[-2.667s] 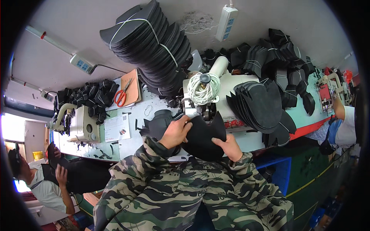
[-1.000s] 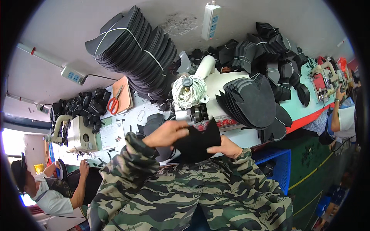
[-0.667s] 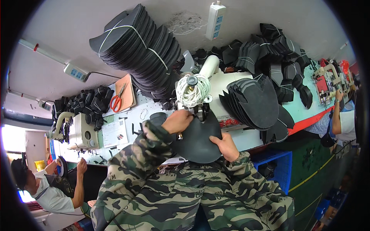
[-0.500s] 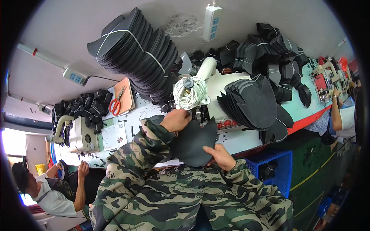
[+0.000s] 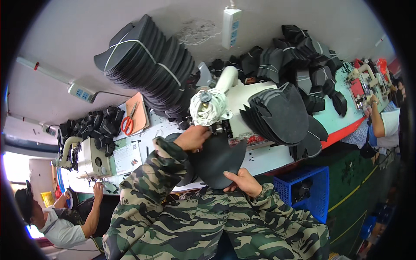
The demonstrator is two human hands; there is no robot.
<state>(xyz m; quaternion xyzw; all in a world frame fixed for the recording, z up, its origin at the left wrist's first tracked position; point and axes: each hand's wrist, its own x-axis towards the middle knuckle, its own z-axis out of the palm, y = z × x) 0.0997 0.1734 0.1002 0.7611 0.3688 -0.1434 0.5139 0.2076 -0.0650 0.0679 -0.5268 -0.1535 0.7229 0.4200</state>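
Note:
A black cut piece (image 5: pixel 216 162), rounded at its near end and pointed at the far right corner, lies at a sewing machine (image 5: pixel 227 80) with a pale arm. Bundled white cord (image 5: pixel 208 107) hangs on the machine's head and hides part of the stitching area. My left hand (image 5: pixel 193 138) is closed on the piece's far left side, close under the head, its fingertips partly hidden. With thumb on top and fingers beneath, my right hand (image 5: pixel 245 182) pinches the near right edge. Another black piece (image 5: pixel 185 175) shows beside my left sleeve.
A tall tied stack of black pieces (image 5: pixel 145 65) stands behind on the left, a looser stack (image 5: pixel 279 115) on the right. Orange-handled scissors (image 5: pixel 128 123) rest on a tan pad. A blue crate (image 5: pixel 320 195) sits below right. Co-workers (image 5: pixel 65 225) (image 5: pixel 385 125) sit at both sides.
The black piece has turned slightly clockwise, its pointed corner moving nearer and to the right. Both hands keep their hold. The view has shifted a little; the left co-worker's hand is lower.

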